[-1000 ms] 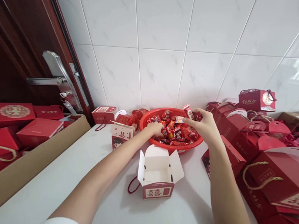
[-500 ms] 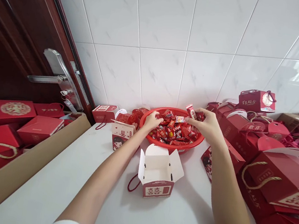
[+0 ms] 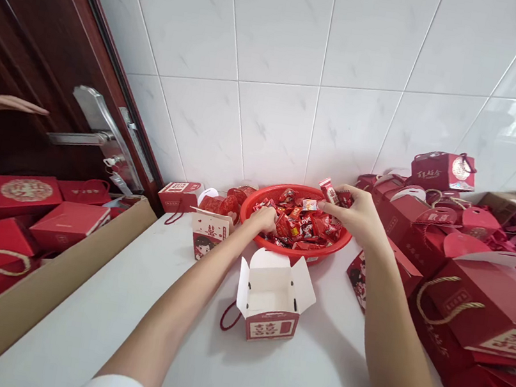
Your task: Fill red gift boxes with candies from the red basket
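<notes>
Left hand [image 3: 264,219] has dipped since the earlier frame into wrapped candies [image 3: 305,228] in the red plastic basket [image 3: 329,250]; whether it grasps any cannot be told. Right hand [image 3: 357,215] pinches a stick-shaped candy [image 3: 329,191] above the basket's right side. Basket's long axis runs left-right; open gift box [image 3: 270,329] stands nearer the wearer on the table [image 3: 210,380].

Candies [image 3: 305,228] lie in a basket [image 3: 324,254] behind a box [image 3: 271,318].
</notes>
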Action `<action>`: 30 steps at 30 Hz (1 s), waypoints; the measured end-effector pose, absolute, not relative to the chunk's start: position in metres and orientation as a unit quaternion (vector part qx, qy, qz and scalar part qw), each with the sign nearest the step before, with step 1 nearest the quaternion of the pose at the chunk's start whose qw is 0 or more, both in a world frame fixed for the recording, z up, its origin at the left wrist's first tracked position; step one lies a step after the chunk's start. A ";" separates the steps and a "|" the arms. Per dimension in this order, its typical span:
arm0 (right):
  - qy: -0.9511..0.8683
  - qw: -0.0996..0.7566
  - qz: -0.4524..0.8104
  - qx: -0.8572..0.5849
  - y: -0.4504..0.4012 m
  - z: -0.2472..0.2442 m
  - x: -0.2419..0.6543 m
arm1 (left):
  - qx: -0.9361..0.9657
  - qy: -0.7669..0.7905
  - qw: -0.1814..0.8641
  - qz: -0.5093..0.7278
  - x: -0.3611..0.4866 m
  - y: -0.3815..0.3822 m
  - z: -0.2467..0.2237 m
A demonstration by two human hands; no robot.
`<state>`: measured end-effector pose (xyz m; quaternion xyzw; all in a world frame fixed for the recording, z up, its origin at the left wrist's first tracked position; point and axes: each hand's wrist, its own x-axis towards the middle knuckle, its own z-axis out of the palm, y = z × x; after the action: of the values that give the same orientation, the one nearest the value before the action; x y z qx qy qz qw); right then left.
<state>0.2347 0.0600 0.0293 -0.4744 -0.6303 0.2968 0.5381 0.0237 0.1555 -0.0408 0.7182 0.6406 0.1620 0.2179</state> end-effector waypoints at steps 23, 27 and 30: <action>-0.700 0.455 0.269 -0.480 0.038 0.044 0.222 | 0.751 0.395 0.411 0.333 -0.014 0.031 0.029; -0.749 0.404 0.244 -0.465 0.030 0.047 0.216 | 0.776 0.338 0.468 0.254 -0.012 0.018 0.023; -0.783 0.373 0.229 -0.442 0.026 0.046 0.212 | 0.801 0.297 0.489 0.176 -0.009 0.013 0.018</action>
<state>0.2125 0.0259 0.0462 -0.4416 -0.7831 0.2285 0.3734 -0.0094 0.0129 0.0184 0.8013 0.2967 0.1759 0.4888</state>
